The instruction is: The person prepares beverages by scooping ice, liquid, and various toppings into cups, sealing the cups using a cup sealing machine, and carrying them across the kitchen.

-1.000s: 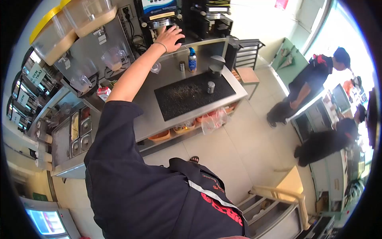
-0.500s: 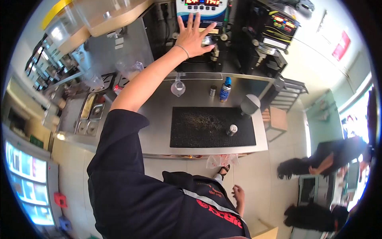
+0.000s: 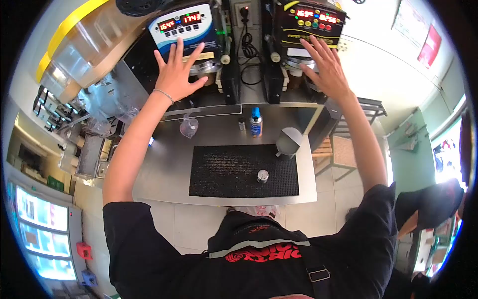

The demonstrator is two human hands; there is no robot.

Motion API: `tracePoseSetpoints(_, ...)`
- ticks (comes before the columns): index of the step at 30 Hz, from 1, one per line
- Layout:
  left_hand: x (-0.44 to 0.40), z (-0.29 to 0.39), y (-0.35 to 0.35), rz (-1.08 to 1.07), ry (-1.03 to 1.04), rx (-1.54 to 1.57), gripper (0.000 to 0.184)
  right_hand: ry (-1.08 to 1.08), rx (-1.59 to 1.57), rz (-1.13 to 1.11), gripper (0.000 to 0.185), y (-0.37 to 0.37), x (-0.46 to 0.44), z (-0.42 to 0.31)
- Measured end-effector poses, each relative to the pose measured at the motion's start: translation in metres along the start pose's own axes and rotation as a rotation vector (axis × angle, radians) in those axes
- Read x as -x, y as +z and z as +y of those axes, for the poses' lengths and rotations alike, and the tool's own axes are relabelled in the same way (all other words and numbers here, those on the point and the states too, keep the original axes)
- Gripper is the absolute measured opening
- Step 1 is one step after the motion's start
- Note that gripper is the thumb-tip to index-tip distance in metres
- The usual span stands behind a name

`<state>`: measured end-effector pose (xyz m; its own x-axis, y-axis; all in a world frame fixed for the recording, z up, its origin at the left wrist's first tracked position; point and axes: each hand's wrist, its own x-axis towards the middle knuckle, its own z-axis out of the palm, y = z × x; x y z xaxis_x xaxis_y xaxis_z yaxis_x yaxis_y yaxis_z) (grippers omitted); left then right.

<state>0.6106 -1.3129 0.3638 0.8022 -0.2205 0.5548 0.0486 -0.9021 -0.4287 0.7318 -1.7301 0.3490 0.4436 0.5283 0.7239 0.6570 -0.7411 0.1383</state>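
Note:
My left hand (image 3: 179,72) is raised with fingers spread before the white and blue panel of the left cup sealing machine (image 3: 186,27), its fingertips just below the buttons. On the right, my right hand (image 3: 326,70) is also spread, in front of the black panel of the other cup sealing machine (image 3: 311,22). Both panels show red lit digits. Neither hand holds anything; whether the fingers touch the machines I cannot tell. Below the right hand's fingers, a metal ring part of that machine is partly hidden.
A black mat (image 3: 229,172) with a small can (image 3: 262,176) on it lies on the steel counter (image 3: 162,184). Behind stand a blue-capped spray can (image 3: 256,123), a clear measuring cup (image 3: 189,127) and a metal scoop (image 3: 289,141). Another person (image 3: 430,202) is at the right.
My right hand has risen from beside my body to the right machine. The view has turned right, and my left hand stays spread before the left machine.

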Motion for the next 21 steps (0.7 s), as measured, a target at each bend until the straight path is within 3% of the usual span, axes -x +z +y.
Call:
tracePoseSetpoints(5,0.001,-0.011,-0.01,-0.068,0.068,-0.048,0.094,0.009,0.169,-0.059,0.061,0.014,-0.007,0.015)
tracePoseSetpoints(21,0.001,-0.023,-0.002,-0.03,0.129,-0.038,0.093,0.031,0.204,-0.153,0.07,0.003,-0.013,0.001)
